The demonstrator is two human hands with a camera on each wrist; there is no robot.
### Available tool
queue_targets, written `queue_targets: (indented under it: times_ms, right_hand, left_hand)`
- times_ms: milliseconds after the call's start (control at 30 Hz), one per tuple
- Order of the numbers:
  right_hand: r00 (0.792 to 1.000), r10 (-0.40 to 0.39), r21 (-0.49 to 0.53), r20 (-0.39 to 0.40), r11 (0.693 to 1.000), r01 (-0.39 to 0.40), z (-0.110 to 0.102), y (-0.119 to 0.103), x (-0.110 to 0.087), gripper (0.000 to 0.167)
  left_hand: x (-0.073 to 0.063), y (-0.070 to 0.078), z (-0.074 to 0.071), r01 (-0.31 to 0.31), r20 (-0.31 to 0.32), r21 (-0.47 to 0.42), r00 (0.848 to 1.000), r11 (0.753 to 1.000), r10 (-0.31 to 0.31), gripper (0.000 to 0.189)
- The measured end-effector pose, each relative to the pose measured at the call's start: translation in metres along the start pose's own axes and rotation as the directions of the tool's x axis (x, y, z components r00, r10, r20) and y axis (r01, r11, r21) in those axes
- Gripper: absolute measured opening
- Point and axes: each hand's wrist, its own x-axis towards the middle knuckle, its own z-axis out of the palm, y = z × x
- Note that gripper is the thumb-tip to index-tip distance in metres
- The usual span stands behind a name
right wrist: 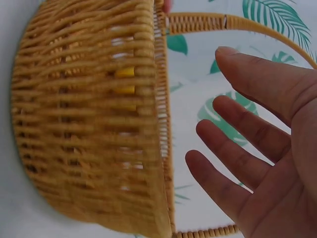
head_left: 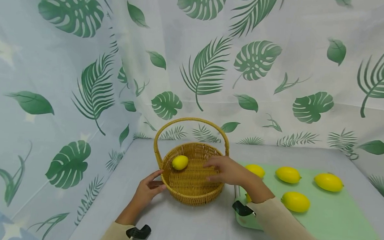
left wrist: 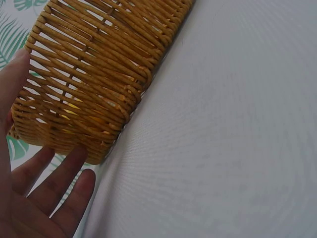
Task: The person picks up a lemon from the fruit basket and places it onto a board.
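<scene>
A round woven wicker basket (head_left: pixel 192 199) with a tall arched handle stands on the table. One yellow lemon (head_left: pixel 180 163) lies inside it, toward the left wall. My left hand (head_left: pixel 146 190) touches the basket's left side; in the left wrist view its thumb is at the rim and its other visible fingers (left wrist: pixel 57 183) spread along the wall. Over the basket's right rim reaches my right hand (head_left: pixel 230 171), holding nothing. Its fingers (right wrist: pixel 237 153) are extended and apart in the right wrist view, above the opening.
Right of the basket lies a light green cutting board (head_left: pixel 333 221). Several lemons rest on it, among them a near one (head_left: pixel 296 202) and a far right one (head_left: pixel 329 182); my right forearm partly hides another. Leaf-print cloth (head_left: pixel 212 95) hangs behind and at the left.
</scene>
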Motion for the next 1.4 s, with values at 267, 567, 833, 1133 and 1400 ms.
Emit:
queue_targets:
  times_ms: [267,567,833,1133,1400]
  right_hand:
    - [1.0,-0.009,-0.01,0.03,1.0,0.009,0.01,0.001,0.02,0.036]
    - [0.997,-0.014,-0.021,0.072,1.0,0.015,0.02,0.0,0.038,0.037]
    - [0.996,0.05,-0.04,0.074,0.998,-0.047,0.025,0.001,0.045,0.036]
    - [0.997,0.047,-0.002,0.062,0.999,-0.047,0.029,0.006,0.053,0.036]
    - [0.997,0.057,-0.001,0.055,0.998,-0.057,0.034,0.005,0.06,0.042]
  left_hand:
    - [-0.003,0.013,0.001,0.024,0.009,-0.001,1.0,1.0,-0.024,0.064]
    - [-0.003,0.011,-0.002,0.018,0.02,0.015,1.0,1.0,-0.018,0.065]
    - [-0.004,0.01,0.0,-0.001,-0.001,0.014,1.0,1.0,0.001,0.063]
    - [-0.005,0.007,0.001,0.008,-0.014,0.002,1.0,1.0,-0.008,0.059]
    - [-0.003,0.006,-0.001,-0.027,0.007,0.026,1.0,0.999,0.026,0.062]
